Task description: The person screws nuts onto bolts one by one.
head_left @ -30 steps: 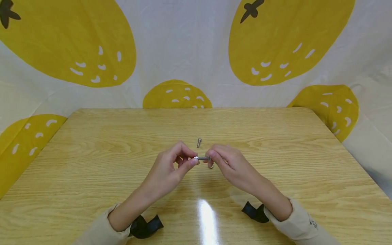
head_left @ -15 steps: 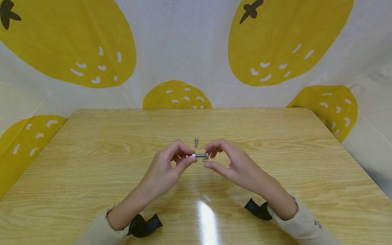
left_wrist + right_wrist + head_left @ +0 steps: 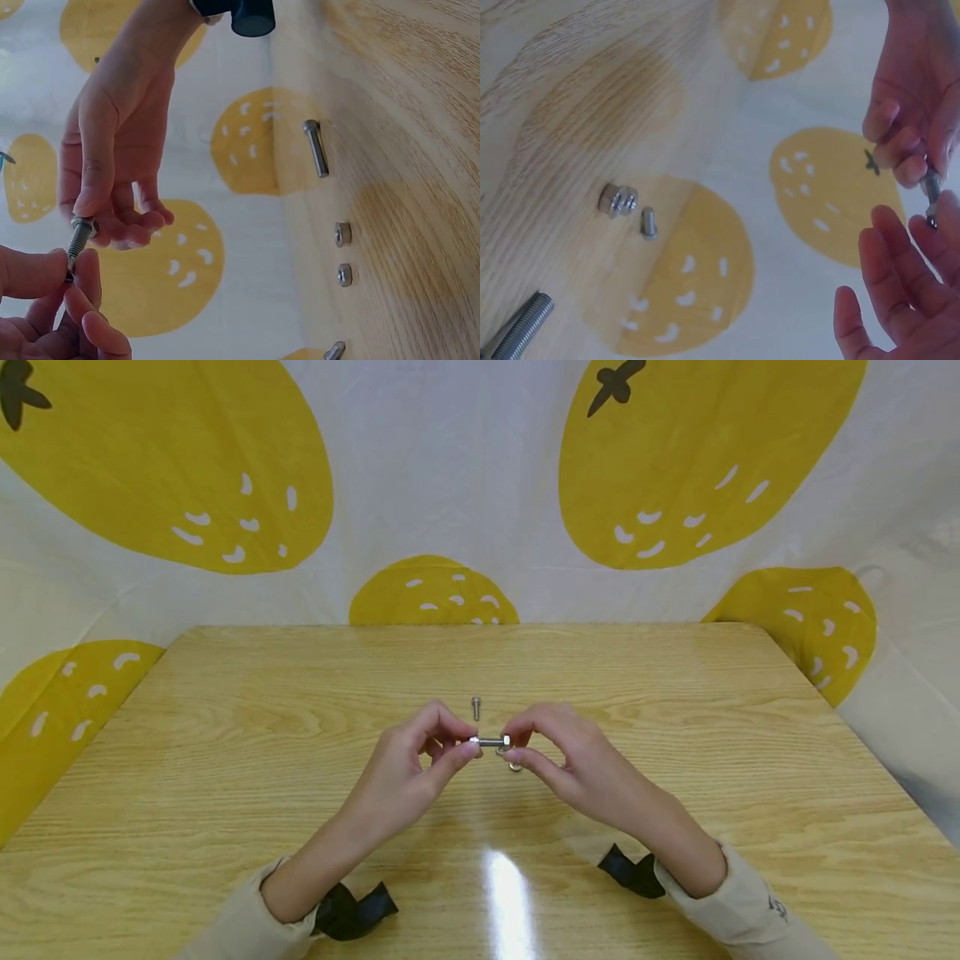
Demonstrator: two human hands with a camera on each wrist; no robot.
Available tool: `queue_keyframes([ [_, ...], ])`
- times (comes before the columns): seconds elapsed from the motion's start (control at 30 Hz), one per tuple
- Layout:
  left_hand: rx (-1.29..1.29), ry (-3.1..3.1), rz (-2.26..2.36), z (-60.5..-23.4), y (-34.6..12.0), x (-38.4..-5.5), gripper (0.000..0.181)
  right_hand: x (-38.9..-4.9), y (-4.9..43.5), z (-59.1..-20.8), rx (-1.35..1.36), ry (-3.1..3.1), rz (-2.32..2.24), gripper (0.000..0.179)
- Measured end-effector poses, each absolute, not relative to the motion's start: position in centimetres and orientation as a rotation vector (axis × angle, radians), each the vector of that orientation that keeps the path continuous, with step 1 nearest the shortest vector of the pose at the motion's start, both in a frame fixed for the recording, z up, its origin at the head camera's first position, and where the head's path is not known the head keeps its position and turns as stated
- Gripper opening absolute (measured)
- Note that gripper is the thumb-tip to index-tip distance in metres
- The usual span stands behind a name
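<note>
My left hand (image 3: 408, 768) pinches one end of a metal bolt (image 3: 491, 742) between thumb and index finger, holding it level above the table. On the bolt's right end sits a hex nut (image 3: 507, 740). The thumb and index fingertips of my right hand (image 3: 573, 760) are at this nut and pinch it from both sides. In the left wrist view, the right thumb lies against the nut (image 3: 84, 226), and bare thread shows between the two hands. The right hand's other fingers (image 3: 889, 262) are spread loosely in the right wrist view.
A small socket-head screw (image 3: 476, 708) lies on the wooden table (image 3: 300, 685) beyond the hands. Two loose nuts (image 3: 343, 234) stand near it. A thicker threaded bolt (image 3: 525, 326) lies at the lower left of the right wrist view. A patterned cloth (image 3: 450, 485) hangs behind the table.
My right fingers gripped the bolt's nut end, opened away from it, and now close on the nut again. The nut's facing has turned. The screw on the table has rolled slightly left.
</note>
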State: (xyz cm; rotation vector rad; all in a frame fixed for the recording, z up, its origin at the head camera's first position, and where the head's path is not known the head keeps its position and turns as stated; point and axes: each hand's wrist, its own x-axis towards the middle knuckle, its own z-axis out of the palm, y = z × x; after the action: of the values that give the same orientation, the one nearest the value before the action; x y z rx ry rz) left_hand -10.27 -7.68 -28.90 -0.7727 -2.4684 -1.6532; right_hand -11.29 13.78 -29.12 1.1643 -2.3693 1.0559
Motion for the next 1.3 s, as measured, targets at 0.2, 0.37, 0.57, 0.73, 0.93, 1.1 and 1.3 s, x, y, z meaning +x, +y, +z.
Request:
queue_keyframes([
  [0.2, -0.783, -2.465, -1.646, -28.90, -7.63, -10.35, 0.008, -11.51, 13.73, -29.35, 1.196, -2.402, 1.091, 0.009],
  [0.37, -0.791, -2.465, -1.641, -28.92, -7.56, -10.33, 0.008, -11.52, 13.54, -29.61, 1.167, -2.431, 1.151, 0.014],
  [0.57, -0.784, -2.468, -1.654, -29.01, -7.51, -10.27, 0.008, -11.34, 13.26, -29.62, 1.018, -2.535, 1.229, 0.031],
  [0.73, -0.780, -2.472, -1.663, -28.97, -7.55, -10.21, 0.009, -10.99, 13.47, -29.09, 0.895, -2.664, 1.235, 0.024],
  [0.93, -0.766, -2.476, -1.666, -28.91, -7.70, -10.21, 0.009, -10.97, 13.68, -28.95, 1.062, -2.532, 1.169, 0.036],
  [1.1, -0.764, -2.473, -1.665, -28.86, -7.76, -10.19, 0.010, -11.20, 13.62, -29.39, 1.152, -2.389, 1.146, 0.025],
  [1.3, -0.776, -2.474, -1.641, -28.84, -7.75, -10.22, 0.010, -11.14, 13.53, -29.48, 1.167, -2.388, 1.146, 0.016],
])
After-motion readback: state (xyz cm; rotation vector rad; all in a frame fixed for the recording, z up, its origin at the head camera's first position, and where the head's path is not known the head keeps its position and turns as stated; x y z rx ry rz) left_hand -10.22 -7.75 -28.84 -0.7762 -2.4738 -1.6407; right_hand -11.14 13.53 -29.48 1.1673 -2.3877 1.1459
